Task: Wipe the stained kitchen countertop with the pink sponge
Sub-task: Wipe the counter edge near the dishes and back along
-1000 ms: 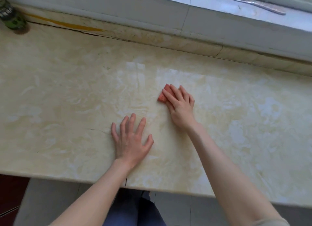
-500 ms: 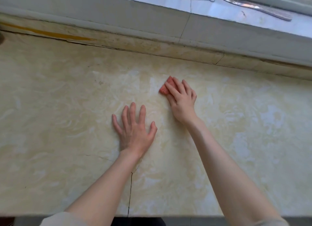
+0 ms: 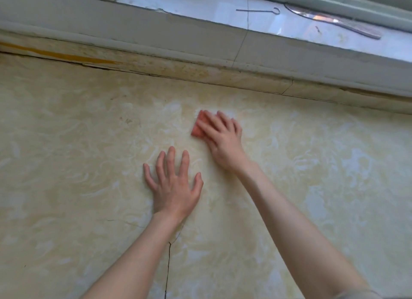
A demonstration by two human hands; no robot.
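The pink sponge [image 3: 198, 126] lies flat on the cream marbled countertop [image 3: 78, 165], a little past its middle. My right hand [image 3: 223, 140] presses down on the sponge, fingers spread over it, so only its left edge shows. My left hand [image 3: 175, 187] rests flat on the countertop with fingers apart, just nearer and to the left of the sponge, holding nothing. Pale wet streaks and yellowish stains mark the surface around both hands.
A stained backsplash ledge [image 3: 200, 73] runs along the far edge of the countertop. Above it is a window sill [image 3: 200, 6] with a thin wire hook [image 3: 258, 10] and a long metal strip [image 3: 334, 23]. A dark crack [image 3: 168, 267] runs through the countertop's near part.
The view has shifted forward, and the counter's front edge has left the frame. My right hand stays pressed on the sponge, which sits slightly nearer the backsplash. My left hand remains flat.
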